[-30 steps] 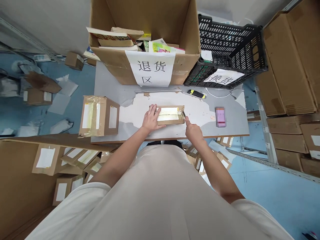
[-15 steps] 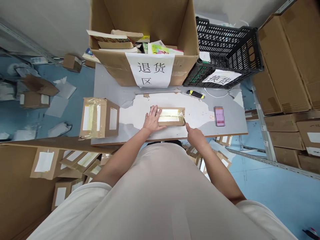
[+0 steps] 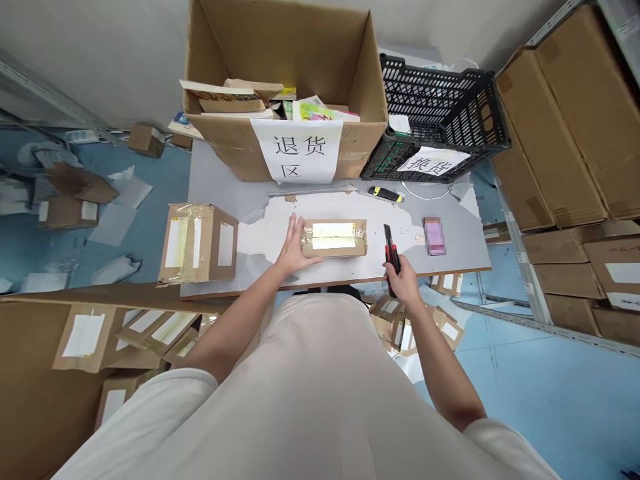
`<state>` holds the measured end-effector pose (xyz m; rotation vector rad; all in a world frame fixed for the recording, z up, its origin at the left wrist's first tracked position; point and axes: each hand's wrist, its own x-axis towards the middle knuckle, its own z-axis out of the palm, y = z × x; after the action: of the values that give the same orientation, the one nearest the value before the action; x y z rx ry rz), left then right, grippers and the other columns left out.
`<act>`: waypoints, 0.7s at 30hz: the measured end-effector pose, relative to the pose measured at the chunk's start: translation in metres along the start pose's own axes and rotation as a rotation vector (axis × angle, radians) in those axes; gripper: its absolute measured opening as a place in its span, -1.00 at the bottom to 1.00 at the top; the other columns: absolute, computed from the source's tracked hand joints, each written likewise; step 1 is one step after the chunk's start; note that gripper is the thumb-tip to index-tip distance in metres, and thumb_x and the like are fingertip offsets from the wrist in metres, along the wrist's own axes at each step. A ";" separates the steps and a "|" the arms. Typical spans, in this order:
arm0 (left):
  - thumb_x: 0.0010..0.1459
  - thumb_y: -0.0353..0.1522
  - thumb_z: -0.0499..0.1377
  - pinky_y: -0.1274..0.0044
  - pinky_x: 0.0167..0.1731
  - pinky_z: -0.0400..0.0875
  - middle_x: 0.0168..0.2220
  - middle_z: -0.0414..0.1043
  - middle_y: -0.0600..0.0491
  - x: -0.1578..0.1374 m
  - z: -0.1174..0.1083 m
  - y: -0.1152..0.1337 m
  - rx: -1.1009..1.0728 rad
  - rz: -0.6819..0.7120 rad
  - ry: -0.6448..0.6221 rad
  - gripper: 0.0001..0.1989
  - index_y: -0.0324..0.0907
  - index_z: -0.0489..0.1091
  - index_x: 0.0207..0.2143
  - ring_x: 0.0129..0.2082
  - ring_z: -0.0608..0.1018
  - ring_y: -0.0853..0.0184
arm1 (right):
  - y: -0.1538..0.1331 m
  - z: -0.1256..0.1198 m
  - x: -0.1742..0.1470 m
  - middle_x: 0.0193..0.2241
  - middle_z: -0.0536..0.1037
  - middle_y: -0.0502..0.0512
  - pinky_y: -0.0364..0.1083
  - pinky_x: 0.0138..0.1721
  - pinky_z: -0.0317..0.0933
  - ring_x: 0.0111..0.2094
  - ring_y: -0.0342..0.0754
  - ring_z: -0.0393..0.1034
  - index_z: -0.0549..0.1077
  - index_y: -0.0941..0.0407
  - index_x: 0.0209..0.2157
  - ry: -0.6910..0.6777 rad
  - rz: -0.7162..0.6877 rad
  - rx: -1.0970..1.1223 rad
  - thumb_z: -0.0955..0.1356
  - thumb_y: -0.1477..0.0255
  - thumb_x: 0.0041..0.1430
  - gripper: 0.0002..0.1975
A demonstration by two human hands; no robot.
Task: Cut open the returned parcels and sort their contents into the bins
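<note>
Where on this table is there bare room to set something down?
Bare patches lie between the taped box and the left hand, and between the purple item and the right end of the table. A narrower gap parts the small parcel from the red-black cutter in the right hand. The back is crowded: big carton, black crate, yellow-black cutter.

1 head-worn camera looks forward and down from the near side of the worktop point(image 3: 210, 177), near it yet wide enough to include floor point(image 3: 550, 393) on both sides and wall point(image 3: 125, 53) beyond.
</note>
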<state>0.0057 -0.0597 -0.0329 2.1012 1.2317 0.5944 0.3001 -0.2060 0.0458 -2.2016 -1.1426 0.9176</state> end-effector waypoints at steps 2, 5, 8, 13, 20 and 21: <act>-0.32 0.02 0.39 0.18 0.24 0.05 0.37 -0.33 -0.33 -0.016 0.006 -0.014 -0.093 -0.142 0.032 0.36 -0.26 -0.32 0.35 0.35 -0.06 -0.06 | 0.009 0.028 0.021 -0.49 0.44 -0.07 -0.11 -0.45 0.30 -0.56 -0.15 0.33 0.31 0.10 -0.11 0.034 0.020 0.298 0.35 0.16 0.00 -0.56; -0.18 -0.05 0.34 0.23 0.15 0.24 0.26 0.11 -0.31 -0.036 0.023 -0.032 -0.307 -0.349 -0.032 0.07 -0.29 -0.04 0.29 0.21 0.30 0.02 | 0.014 0.069 0.045 -0.55 0.35 -0.20 -0.14 -0.53 0.28 -0.64 -0.23 0.23 0.26 0.07 -0.22 -0.032 0.060 0.563 0.47 0.20 -0.25 -0.46; -0.02 -0.10 0.23 0.31 0.05 0.35 0.07 0.40 -0.21 -0.043 0.035 -0.036 -0.489 -0.433 -0.046 -0.28 -0.29 0.24 0.13 0.05 0.47 0.13 | 0.013 0.089 0.056 -0.62 0.29 -0.26 -0.16 -0.60 0.22 -0.68 -0.24 0.19 0.22 0.06 -0.28 -0.051 0.103 0.646 0.49 0.23 -0.32 -0.46; 0.08 -0.12 0.13 0.45 -0.14 0.43 -0.12 0.53 -0.09 -0.039 0.020 -0.017 -0.458 -0.424 0.005 -0.52 -0.27 0.44 -0.08 -0.14 0.55 0.20 | 0.002 0.074 0.067 -0.68 0.31 -0.22 -0.17 -0.61 0.21 -0.68 -0.22 0.21 0.25 0.07 -0.37 -0.010 0.007 0.576 0.47 0.20 -0.22 -0.56; 0.12 -0.02 0.03 0.53 -0.43 0.26 -0.56 0.45 0.03 -0.023 -0.006 0.002 -0.116 -0.510 0.054 -0.51 -0.24 0.53 -0.45 -0.47 0.44 0.32 | -0.015 0.061 0.101 -0.75 0.31 -0.16 -0.18 -0.70 0.17 -0.73 -0.19 0.21 0.27 0.08 -0.48 -0.059 0.039 0.317 0.46 0.14 -0.14 -0.62; 0.12 -0.03 0.03 0.53 -0.45 0.23 -0.59 0.43 0.03 -0.019 -0.006 0.002 -0.098 -0.526 0.054 -0.51 -0.23 0.52 -0.48 -0.49 0.42 0.32 | -0.016 0.063 0.106 -0.76 0.31 -0.16 -0.18 -0.70 0.17 -0.74 -0.19 0.21 0.27 0.08 -0.48 -0.069 0.064 0.298 0.47 0.15 -0.15 -0.62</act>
<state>-0.0054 -0.0756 -0.0286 1.5926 1.6673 0.4581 0.2891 -0.1011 -0.0202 -1.9863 -0.9026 1.1207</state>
